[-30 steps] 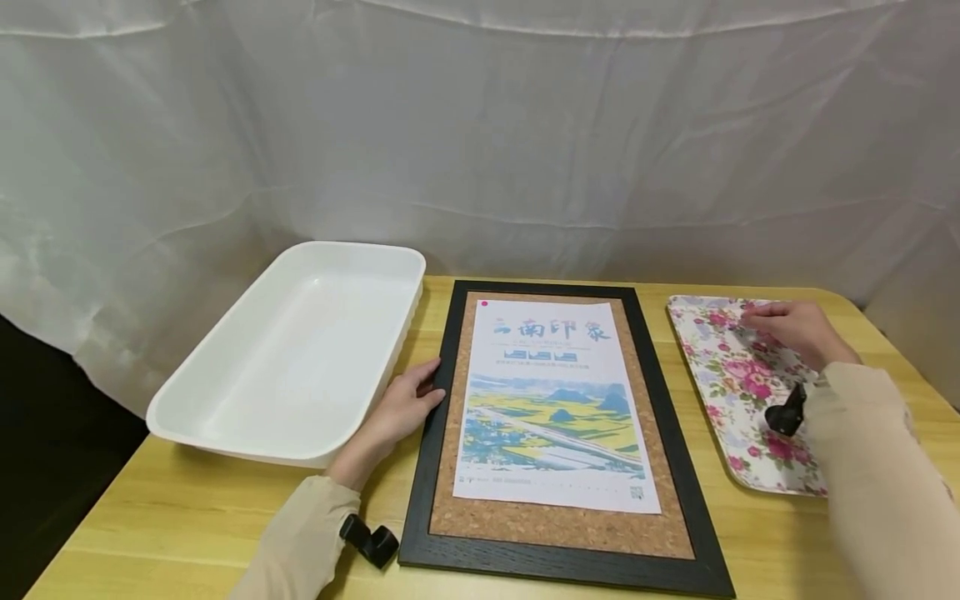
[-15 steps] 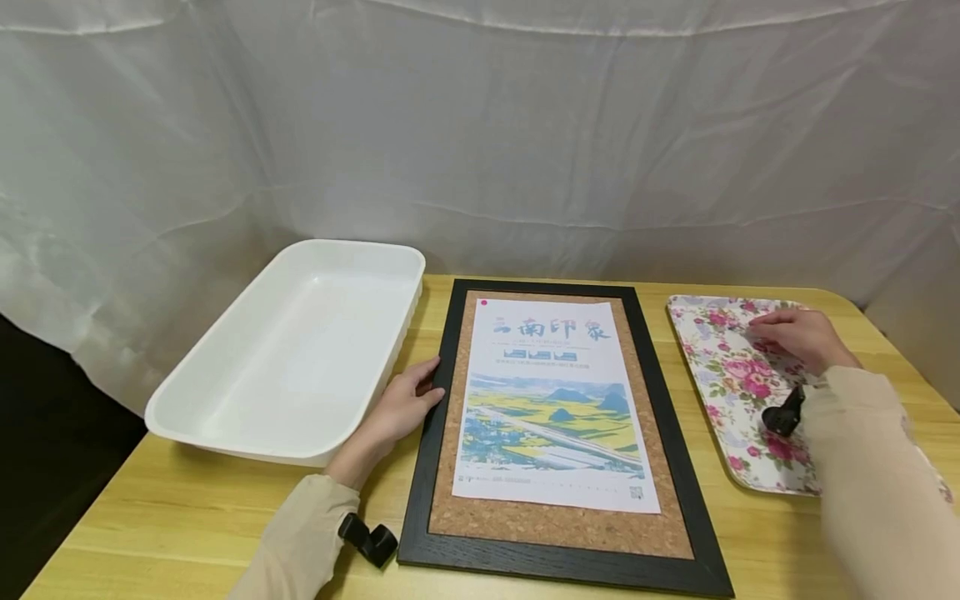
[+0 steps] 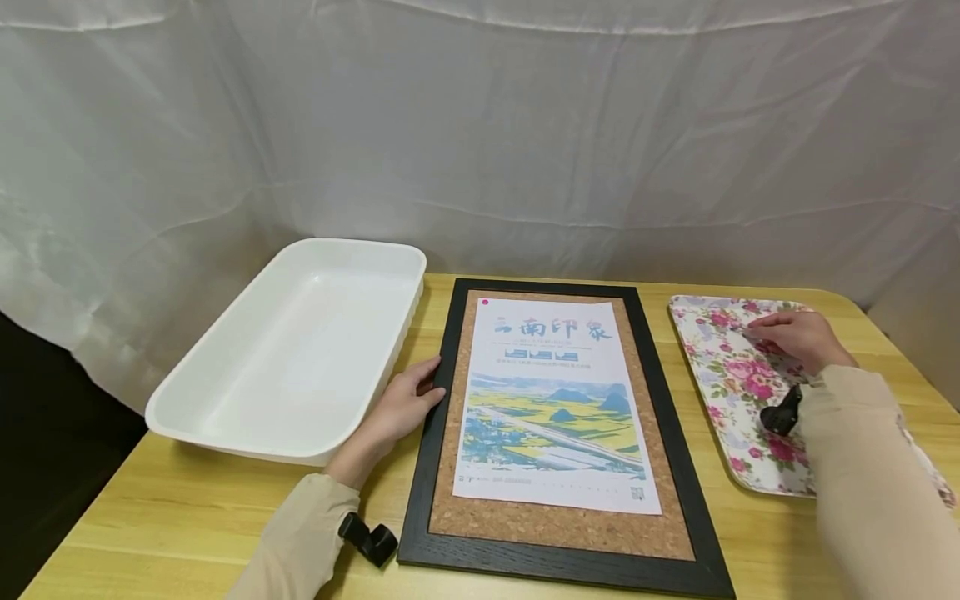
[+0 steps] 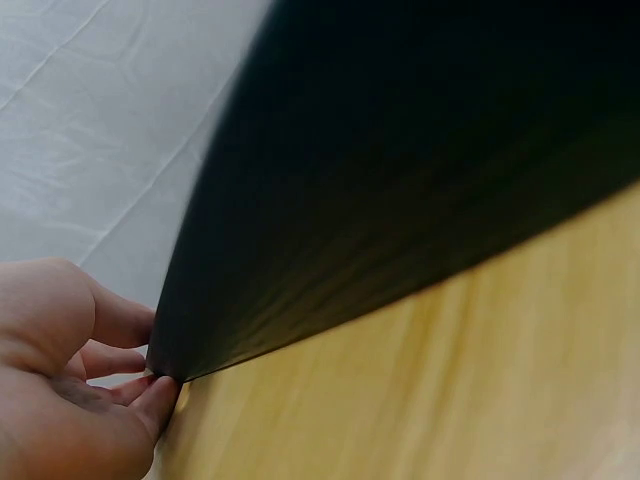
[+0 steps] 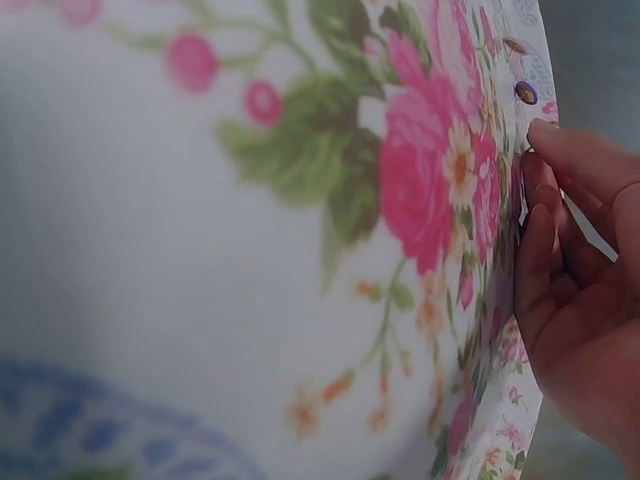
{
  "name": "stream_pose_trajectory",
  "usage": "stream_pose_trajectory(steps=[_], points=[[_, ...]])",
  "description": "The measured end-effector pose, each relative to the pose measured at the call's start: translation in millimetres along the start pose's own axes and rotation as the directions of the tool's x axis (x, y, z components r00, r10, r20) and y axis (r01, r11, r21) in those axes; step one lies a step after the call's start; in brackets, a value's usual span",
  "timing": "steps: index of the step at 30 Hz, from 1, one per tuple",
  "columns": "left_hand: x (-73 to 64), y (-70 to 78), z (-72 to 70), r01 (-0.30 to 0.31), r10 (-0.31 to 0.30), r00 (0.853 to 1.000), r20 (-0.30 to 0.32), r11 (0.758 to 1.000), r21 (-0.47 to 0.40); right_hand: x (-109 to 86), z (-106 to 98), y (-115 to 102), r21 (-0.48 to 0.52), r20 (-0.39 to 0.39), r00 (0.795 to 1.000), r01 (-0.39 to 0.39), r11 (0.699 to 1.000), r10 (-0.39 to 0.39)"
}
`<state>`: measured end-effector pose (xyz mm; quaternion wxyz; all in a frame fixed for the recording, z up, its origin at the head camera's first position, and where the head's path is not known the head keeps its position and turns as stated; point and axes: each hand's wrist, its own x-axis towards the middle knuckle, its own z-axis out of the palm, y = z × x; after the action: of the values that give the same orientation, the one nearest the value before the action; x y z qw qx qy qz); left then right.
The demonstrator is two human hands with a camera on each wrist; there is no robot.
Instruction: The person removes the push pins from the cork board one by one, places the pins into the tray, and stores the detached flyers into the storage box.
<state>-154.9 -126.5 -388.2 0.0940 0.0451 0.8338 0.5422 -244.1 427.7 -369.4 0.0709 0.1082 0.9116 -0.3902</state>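
Observation:
A black-framed cork board [image 3: 562, 533] lies on the table with a printed landscape poster [image 3: 555, 425] on it. One pink pushpin [image 3: 485, 302] sits at the poster's upper left corner. My left hand [image 3: 401, 404] touches the frame's left edge with thumb and fingertips, also seen up close in the left wrist view. Over the floral tray [image 3: 738, 433], my right hand [image 3: 802, 337] has its thumb and fingers drawn together low at the surface. A small round purple-and-gold piece [image 5: 526, 92] lies near those fingertips in the right wrist view. I cannot tell whether they pinch anything.
A deep white plastic tray [image 3: 277, 367] stands left of the board, close to my left forearm. Pale grey cloth [image 3: 525, 150] hangs behind the wooden table [image 3: 150, 525]. The table's far right corner lies beyond the floral tray.
My right hand shifts slightly over the floral tray, its fingertips staying low. The left hand keeps its place at the frame's edge, and the board and poster stay put.

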Motion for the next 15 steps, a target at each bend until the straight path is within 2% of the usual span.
stream_pose_trajectory(steps=[7,15], points=[[-0.3,-0.5,-0.4,-0.003,0.003,1.000,-0.001,1.000,0.004,0.1,-1.4,0.3,0.027,0.025,1.000,-0.012,1.000,0.012],[-0.8,-0.6,-0.3,-0.009,0.009,1.000,0.000,1.000,0.006,-0.4,0.8,2.1,0.012,-0.006,1.000,-0.017,1.000,0.018]])
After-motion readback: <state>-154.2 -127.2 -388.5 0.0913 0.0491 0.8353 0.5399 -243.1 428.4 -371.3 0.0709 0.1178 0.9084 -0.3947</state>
